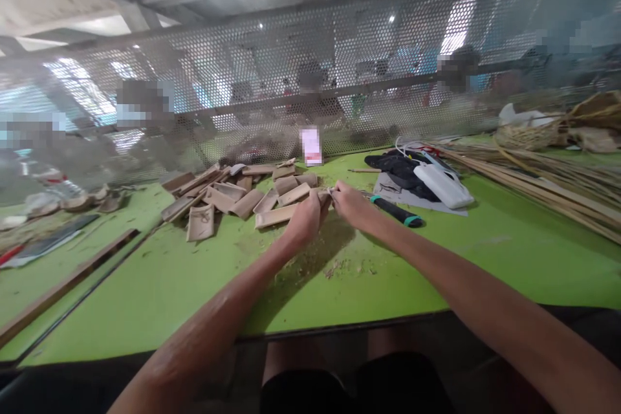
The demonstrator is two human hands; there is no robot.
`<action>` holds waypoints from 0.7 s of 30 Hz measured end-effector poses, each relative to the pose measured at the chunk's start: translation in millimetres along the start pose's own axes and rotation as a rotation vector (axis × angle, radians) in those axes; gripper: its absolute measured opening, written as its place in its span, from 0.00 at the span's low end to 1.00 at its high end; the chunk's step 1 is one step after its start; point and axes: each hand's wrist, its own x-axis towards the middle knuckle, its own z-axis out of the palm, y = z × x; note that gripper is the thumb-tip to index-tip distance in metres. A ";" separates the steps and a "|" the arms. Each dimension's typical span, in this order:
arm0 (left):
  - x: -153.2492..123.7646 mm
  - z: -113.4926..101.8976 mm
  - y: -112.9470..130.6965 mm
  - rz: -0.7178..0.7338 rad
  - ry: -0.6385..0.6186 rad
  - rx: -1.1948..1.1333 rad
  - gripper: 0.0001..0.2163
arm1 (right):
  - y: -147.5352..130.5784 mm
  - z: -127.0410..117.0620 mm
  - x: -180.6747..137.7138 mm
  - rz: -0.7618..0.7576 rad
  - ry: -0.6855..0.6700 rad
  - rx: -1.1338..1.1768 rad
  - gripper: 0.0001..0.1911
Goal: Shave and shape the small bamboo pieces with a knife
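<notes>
My left hand (306, 215) is closed on a small bamboo piece (326, 193) above the green table. Against it, my right hand (349, 203) is pinched shut, its fingertips meeting the left ones; what they grip is too small and covered to make out. Just left of my hands lies a pile of cut, curved bamboo pieces (247, 203). A tool with a black and teal handle (398, 211) rests on the table beside my right wrist, its far end partly hidden. Below my hands, bamboo shavings (337, 268) are scattered.
A perforated metal screen (272, 90) runs along the table's back, with people behind it. To the right lie a white power bank (441, 185), black cloth (402, 171) and long bamboo strips (548, 184). A wooden bar (72, 281) lies on the left.
</notes>
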 end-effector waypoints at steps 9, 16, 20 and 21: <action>1.1 3.1 -4.1 0.034 -0.018 -0.001 0.04 | -13.6 -6.4 -3.5 -0.026 -0.064 -0.168 0.18; 2.0 5.7 -9.2 0.007 0.008 0.001 0.05 | -16.5 -5.5 -4.3 -0.096 0.023 -0.156 0.16; 3.0 4.9 -10.5 0.034 0.008 0.004 0.05 | -15.3 -5.8 -4.1 -0.047 -0.056 -0.188 0.17; 3.2 4.6 -10.4 0.035 0.007 0.011 0.05 | -15.1 -5.7 -4.4 -0.065 -0.040 -0.181 0.17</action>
